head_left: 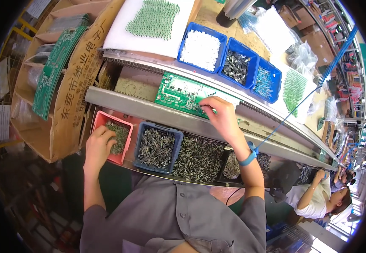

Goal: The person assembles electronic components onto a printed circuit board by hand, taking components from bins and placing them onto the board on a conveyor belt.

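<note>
My right hand is over a green circuit board, thumb and forefinger pinched close to its surface. Whatever sits between those fingertips is too small to make out. The board lies in the rail track and carries small parts and white printing. My left hand reaches into a pink-red bin of small, thin-legged greenish components. Its fingers are curled together at the pile, and anything they grip is hidden. A blue wrist strap with a cord circles my right wrist.
Beside the pink-red bin stand a dark blue bin and a heap of leaded components. Blue trays hold white, black and light-blue parts beyond the rail. At left, a cardboard box holds boards. Another person sits at right.
</note>
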### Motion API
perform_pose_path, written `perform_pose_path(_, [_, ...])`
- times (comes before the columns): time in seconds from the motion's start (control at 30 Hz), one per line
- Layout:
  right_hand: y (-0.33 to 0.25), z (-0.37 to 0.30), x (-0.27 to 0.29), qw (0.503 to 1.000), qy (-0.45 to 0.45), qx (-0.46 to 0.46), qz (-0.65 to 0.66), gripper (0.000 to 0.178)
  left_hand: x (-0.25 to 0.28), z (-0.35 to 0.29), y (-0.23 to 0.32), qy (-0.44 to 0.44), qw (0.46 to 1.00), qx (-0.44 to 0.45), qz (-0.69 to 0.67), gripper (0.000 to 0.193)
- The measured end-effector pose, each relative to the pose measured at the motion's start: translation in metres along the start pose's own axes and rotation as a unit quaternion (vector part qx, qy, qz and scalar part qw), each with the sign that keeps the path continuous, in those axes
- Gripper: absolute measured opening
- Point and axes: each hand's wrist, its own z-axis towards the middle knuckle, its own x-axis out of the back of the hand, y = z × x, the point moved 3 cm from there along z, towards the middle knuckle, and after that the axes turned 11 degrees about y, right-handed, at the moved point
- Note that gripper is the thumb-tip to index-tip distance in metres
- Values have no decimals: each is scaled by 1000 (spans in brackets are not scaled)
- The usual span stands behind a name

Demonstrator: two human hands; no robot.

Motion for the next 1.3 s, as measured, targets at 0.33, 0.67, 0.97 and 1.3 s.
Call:
perform_pose_path(0.33, [13,10,-17,995,-19,65,-71,10,-3,-4,0,25,999,7,-25,11])
perform_pose_path(0.67, [14,8,-18,995,-26,55,-82,9,-5,-5,1,55,997,5,-51,18])
perform_pose_path(0.97, [14,6,-20,995,-21,51,-80,10,-8,-6,0,52,998,-23,-28,12])
perform_pose_path(1.3, [13,6,-20,997,-21,37,-68,9,-6,-6,0,99,991,3,-94,14])
